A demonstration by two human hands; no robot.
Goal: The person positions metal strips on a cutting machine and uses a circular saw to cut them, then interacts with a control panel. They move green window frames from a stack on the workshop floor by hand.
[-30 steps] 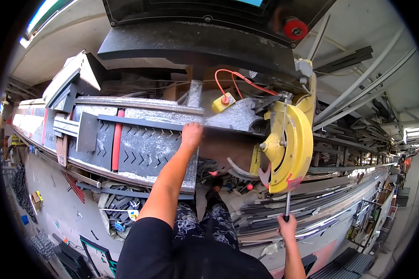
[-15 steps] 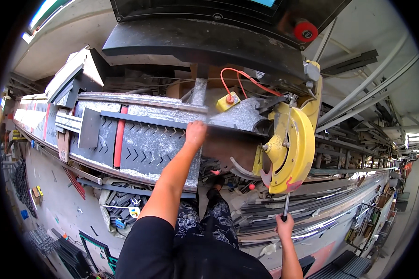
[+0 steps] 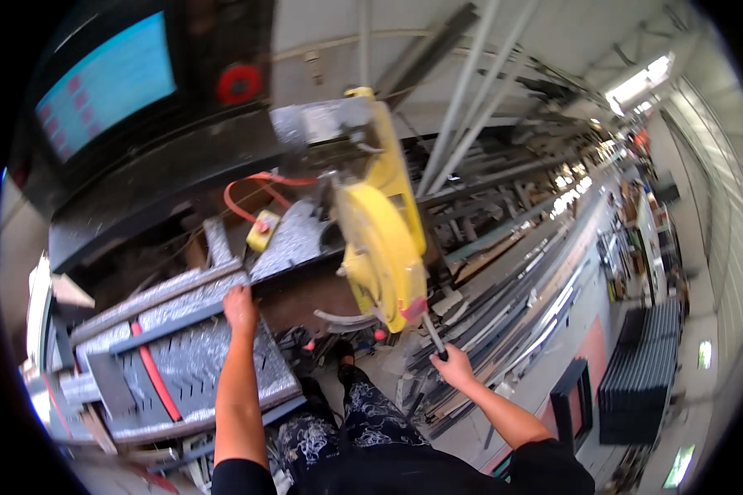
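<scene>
No lettering or number can be read. Beyond and left of the left hand [image 3: 239,309], a blue screen [image 3: 107,87] shows reddish blocks, blurred. Just beyond the right hand [image 3: 456,365], a reddish mark [image 3: 413,309] sits on the yellow saw guard [image 3: 385,239]; farther beyond, a pale, label-like patch [image 3: 320,124] on a grey housing [image 3: 287,124] is illegible.

Has a plain pale wall [image 3: 326,25] at twelve o'clock, a ribbed whitish wall [image 3: 722,223] at three. Glows with a rectangular bright panel [image 3: 640,85] at two and small bright panes [image 3: 704,355] near four. Spreads into grey floor [image 3: 582,293] toward three, with a pinkish patch [image 3: 592,346] at four.
</scene>
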